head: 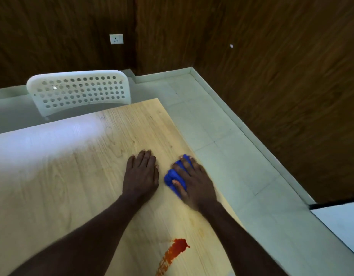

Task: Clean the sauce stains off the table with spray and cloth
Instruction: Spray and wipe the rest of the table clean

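Observation:
A light wooden table (pixel 72 186) fills the lower left. My right hand (pixel 194 184) presses down on a bunched blue cloth (pixel 173 176) near the table's right edge, fingers curled over it. My left hand (pixel 141 174) lies flat on the bare wood just left of the cloth, fingers together, holding nothing. A red-orange sauce stain (pixel 175 251) streaks the table between my forearms, close to the front edge, apart from the cloth. No spray bottle is in view.
A white perforated chair back (pixel 78 92) stands behind the table's far edge. Pale floor tiles (pixel 231 146) run along the table's right side up to dark wood walls (pixel 271 56). A wall socket (pixel 116 39) sits on the back wall.

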